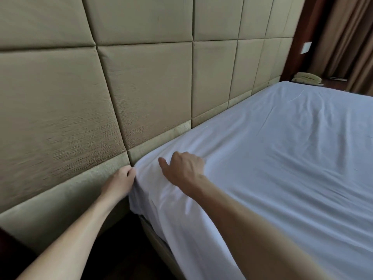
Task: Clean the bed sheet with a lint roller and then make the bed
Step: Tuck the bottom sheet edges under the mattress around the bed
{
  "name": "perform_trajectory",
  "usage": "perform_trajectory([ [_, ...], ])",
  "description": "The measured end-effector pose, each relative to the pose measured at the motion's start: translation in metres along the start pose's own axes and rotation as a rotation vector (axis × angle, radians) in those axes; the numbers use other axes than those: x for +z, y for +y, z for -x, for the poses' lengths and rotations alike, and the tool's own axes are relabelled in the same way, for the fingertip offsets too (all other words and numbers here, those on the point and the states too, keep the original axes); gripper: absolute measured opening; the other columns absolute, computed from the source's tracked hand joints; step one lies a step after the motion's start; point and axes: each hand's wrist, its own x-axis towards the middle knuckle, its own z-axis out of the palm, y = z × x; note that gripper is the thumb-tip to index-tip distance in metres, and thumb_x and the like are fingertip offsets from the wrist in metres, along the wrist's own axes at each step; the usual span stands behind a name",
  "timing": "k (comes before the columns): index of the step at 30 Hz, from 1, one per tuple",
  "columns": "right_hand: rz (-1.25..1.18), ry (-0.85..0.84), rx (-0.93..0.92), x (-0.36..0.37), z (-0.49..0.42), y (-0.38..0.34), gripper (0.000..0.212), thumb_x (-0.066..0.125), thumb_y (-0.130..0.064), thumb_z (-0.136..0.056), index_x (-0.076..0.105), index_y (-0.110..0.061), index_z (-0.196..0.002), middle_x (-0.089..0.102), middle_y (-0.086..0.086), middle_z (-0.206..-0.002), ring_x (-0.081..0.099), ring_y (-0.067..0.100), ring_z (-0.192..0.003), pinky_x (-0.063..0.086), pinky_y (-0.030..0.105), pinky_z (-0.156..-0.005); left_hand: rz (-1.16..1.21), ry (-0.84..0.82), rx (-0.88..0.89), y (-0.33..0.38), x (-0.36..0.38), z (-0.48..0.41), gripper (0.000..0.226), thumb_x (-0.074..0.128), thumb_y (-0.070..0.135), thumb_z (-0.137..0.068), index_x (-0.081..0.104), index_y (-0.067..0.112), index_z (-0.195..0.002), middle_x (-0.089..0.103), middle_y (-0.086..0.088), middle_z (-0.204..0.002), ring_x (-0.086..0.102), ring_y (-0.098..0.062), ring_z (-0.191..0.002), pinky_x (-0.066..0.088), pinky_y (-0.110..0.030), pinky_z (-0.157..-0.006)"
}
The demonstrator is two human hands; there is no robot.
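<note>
The sheet [282,158] lies across the bed [157,241], corner by the headboard [141,87] untucked. Our left hand [121,182] pinches that corner; right hand [183,168] rests curled on top, can't tell if it's gripping. Yank hard and the far side probably pulls loose.

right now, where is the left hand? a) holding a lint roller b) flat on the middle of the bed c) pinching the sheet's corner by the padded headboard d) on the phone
c: the left hand pinches the bed sheet at its corner, right beside the padded headboard.
</note>
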Motion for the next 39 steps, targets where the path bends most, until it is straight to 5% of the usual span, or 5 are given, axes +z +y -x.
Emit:
perform_trajectory([
  [6,-0.087,-0.135,-0.035,0.011,-0.023,-0.024,0.017,0.044,-0.007,-0.090,0.043,-0.013,-0.074,0.049,0.002,-0.079,0.051,0.025,-0.078,0.037,0.032,-0.070,-0.001,0.048,0.041,-0.002,0.001,0.003,0.038,0.041,0.031,-0.102,0.039,0.012,-0.069,0.052,-0.011,-0.068,0.051,-0.029,-0.069,0.035,-0.038,-0.061],
  [22,-0.134,-0.163,-0.177,0.027,-0.044,-0.029,0.019,0.043,-0.006,-0.092,0.043,-0.012,-0.074,0.043,0.003,-0.068,0.049,0.025,-0.072,0.032,0.032,-0.059,0.261,0.171,-0.142,-0.009,0.021,-0.001,0.041,0.045,0.028,-0.103,0.052,0.008,-0.068,0.056,-0.009,-0.066,0.052,-0.032,-0.069,0.040,-0.043,-0.067],
  [25,-0.196,-0.189,-0.216,0.021,-0.036,-0.017,0.010,0.040,-0.016,-0.099,0.044,-0.009,-0.093,0.060,0.011,-0.089,0.050,0.028,-0.077,0.035,0.037,-0.066,0.295,0.141,-0.072,0.000,0.019,0.002,0.055,0.047,0.050,-0.103,0.047,0.009,-0.067,0.052,-0.012,-0.063,0.049,-0.026,-0.062,0.034,-0.040,-0.062],
  [34,-0.021,-0.112,-0.267,0.010,-0.003,0.022,0.037,0.045,-0.035,-0.101,0.047,-0.009,-0.126,0.053,0.013,-0.129,0.046,0.032,-0.121,0.037,0.042,-0.096,0.025,0.146,-0.024,0.006,0.010,-0.008,0.042,0.041,0.033,-0.106,0.048,0.007,-0.073,0.058,-0.016,-0.075,0.052,-0.035,-0.073,0.037,-0.039,-0.065],
  [39,0.037,-0.277,-0.344,0.019,0.034,0.053,0.066,0.037,-0.055,-0.100,0.025,-0.018,-0.153,0.019,0.007,-0.162,0.009,0.028,-0.152,0.012,0.050,-0.121,0.078,0.210,-0.105,0.002,0.016,-0.012,0.040,0.039,0.035,-0.105,0.049,0.011,-0.075,0.064,-0.026,-0.095,0.060,-0.042,-0.088,0.046,-0.043,-0.074],
])
